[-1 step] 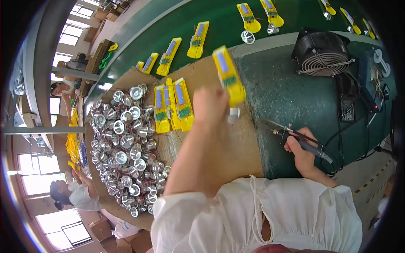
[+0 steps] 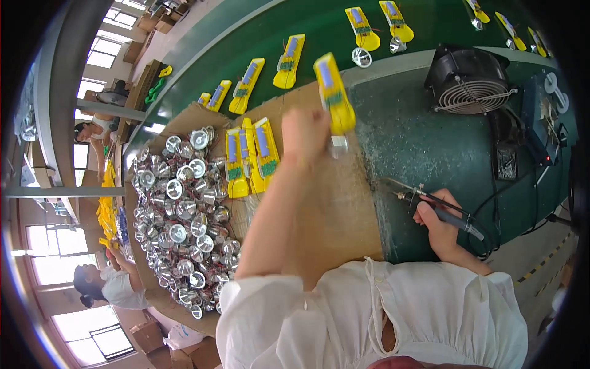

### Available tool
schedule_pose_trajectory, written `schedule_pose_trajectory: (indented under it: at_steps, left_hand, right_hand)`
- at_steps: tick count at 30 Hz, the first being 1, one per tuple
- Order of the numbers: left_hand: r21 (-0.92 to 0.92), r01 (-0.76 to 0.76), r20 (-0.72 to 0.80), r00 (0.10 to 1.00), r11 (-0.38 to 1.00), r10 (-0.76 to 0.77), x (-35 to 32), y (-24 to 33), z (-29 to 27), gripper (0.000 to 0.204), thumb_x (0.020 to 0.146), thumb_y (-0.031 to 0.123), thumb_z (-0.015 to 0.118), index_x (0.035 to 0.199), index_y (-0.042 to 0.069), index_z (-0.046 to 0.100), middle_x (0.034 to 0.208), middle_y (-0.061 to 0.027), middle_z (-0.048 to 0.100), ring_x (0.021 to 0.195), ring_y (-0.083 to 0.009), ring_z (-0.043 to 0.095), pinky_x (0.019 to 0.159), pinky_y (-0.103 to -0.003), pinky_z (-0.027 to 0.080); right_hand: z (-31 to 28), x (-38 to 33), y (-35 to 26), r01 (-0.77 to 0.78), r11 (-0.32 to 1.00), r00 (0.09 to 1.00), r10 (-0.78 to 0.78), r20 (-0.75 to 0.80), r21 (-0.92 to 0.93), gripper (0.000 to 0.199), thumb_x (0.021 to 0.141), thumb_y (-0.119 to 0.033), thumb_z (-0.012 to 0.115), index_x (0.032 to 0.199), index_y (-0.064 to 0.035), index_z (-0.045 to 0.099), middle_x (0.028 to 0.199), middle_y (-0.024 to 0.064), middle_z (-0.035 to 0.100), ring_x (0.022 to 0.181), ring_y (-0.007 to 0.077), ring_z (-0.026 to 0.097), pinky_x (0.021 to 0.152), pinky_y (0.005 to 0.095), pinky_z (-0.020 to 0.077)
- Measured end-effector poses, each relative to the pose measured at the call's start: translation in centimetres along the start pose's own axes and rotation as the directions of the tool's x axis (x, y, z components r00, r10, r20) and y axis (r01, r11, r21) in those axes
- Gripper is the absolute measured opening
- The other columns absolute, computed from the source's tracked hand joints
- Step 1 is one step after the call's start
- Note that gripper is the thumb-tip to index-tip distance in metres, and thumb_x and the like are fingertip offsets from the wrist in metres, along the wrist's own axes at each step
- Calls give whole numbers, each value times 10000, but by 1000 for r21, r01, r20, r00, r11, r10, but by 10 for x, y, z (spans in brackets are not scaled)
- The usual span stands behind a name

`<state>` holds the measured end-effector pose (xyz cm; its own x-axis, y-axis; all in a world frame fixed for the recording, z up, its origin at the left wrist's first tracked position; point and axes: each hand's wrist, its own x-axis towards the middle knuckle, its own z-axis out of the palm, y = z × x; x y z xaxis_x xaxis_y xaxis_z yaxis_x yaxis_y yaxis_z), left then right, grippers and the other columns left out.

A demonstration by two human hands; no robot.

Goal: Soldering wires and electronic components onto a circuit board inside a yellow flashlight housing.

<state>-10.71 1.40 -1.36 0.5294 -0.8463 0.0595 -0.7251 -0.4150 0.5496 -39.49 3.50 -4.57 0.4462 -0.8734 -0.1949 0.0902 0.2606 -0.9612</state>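
Note:
My left hand [image 2: 307,138] is raised over the cardboard sheet [image 2: 344,215] and grips a yellow plastic torch body [image 2: 335,92] with a blue-and-green board inside and a silver part at its lower end. My right hand [image 2: 439,224] rests on the green bench and holds a soldering iron [image 2: 430,200], its tip pointing left toward the cardboard's edge, apart from the torch body. Three more yellow torch bodies [image 2: 249,154] lie side by side on the cardboard, left of my left hand.
A heap of silver reflector cups [image 2: 184,215] fills the left of the cardboard. Several yellow bodies [image 2: 289,61] and reflectors lie on the green conveyor belt beyond. A black fan [image 2: 470,80] and cables stand at the right. Two other people [image 2: 114,280] work at the far left.

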Motion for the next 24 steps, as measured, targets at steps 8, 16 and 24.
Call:
schedule_pose_trajectory:
  at_steps: [8, 16, 24]
  left_hand:
    - [311, -83, -85, 990, 947, 115, 115, -29, -14, 430, 634, 236, 690, 1043, 136, 606, 1117, -125, 493, 1001, -285, 537, 863, -351, 439]
    - [207, -186, -75, 976, 960, 205, -53, 9, -16, 350, 643, 201, 655, 961, 61, 612, 1041, -170, 495, 894, -330, 544, 788, -383, 463]
    - [106, -80, -353, 929, 991, 112, -218, -24, -46, 283, 660, 125, 695, 924, 64, 614, 973, -112, 545, 847, -272, 534, 728, -361, 451]
  right_hand:
    - [-4, -3, 1, -28, 999, 999, 27, 20, 17, 130, 804, -76, 611, 840, -2, 511, 699, 82, 590, 628, 104, 561, 574, 245, 473]
    - [-7, 4, 7, -27, 999, 998, 24, -56, -45, 122, 815, -93, 585, 836, 5, 516, 641, 72, 570, 550, 96, 540, 520, 215, 441]
    - [-3, 4, 11, 98, 995, 994, -99, -37, -28, 138, 832, -141, 578, 844, -14, 527, 628, 50, 545, 534, 87, 492, 497, 195, 383]
